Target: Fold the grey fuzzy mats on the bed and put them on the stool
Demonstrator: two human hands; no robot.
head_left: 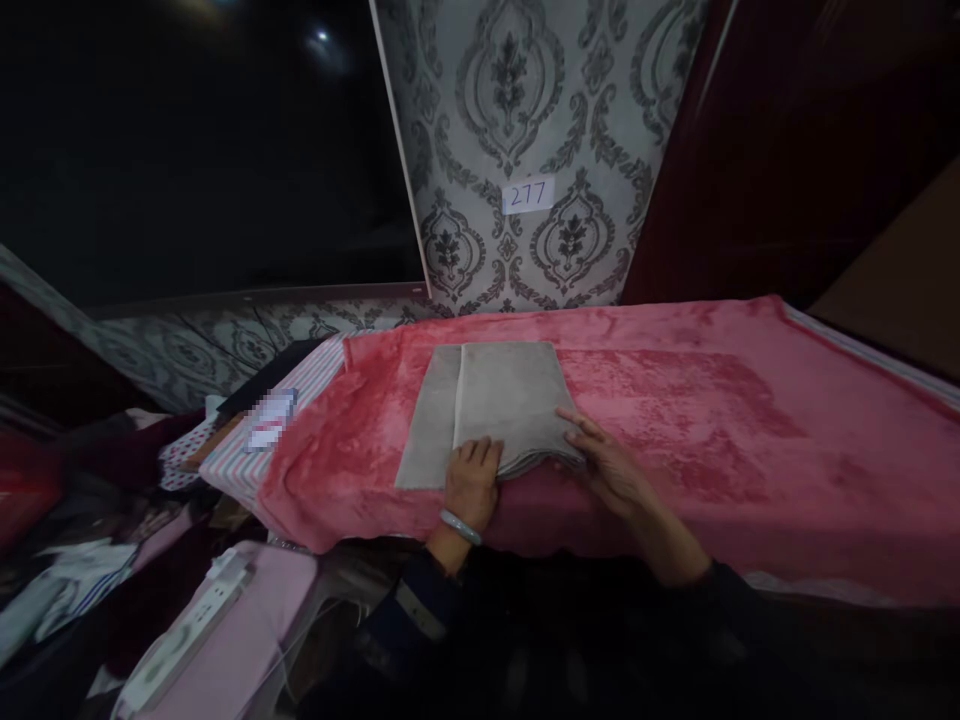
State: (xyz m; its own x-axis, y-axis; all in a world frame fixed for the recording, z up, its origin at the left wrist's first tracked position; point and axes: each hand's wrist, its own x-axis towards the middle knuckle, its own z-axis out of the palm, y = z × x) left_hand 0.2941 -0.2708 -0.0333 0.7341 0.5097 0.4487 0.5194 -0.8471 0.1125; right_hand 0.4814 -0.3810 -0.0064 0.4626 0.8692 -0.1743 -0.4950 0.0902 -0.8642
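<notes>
A folded grey cloth (495, 400) lies on a pink plush blanket (712, 420) that covers the table. My left hand (471, 482), with a pale bangle on the wrist, has its fingers curled over the cloth's near edge. My right hand (607, 462) rests at the cloth's near right corner, fingers laid flat along the folded edge. A single lower layer of the cloth sticks out to the left of the folded stack.
A striped fabric (307, 385) shows at the blanket's left end, with a small blurred card (268, 420) on it. Heaps of clothes and a white power strip (187, 625) lie low on the left. A patterned wall carries a label "277" (527, 194). A dark window is at upper left.
</notes>
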